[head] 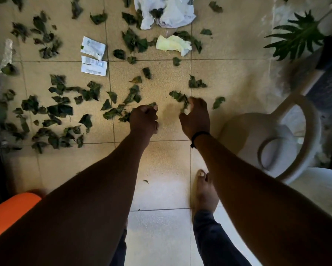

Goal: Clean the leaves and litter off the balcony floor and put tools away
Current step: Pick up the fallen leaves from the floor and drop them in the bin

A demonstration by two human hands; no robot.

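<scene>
Left hand low over tiled floor, fingers curled tight around small bunch of leaves.
Right hand pinches leaf between thumb and fingertips.
Remaining leaves scattered mostly left and ahead; paper scraps, crumpled tissue, plastic bag further ahead.
Judgement: leaves dry, curled, very light, brittle; likely crumble if squeezed. Gather loosely by handful, scooping from edges. Papers flat; lift by corner.

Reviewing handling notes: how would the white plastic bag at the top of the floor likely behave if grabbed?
The white plastic bag looks crumpled and thin, so probably floppy and light. It lies slumped open with leaves inside, so they might spill unless lifted by its mouth.
</scene>
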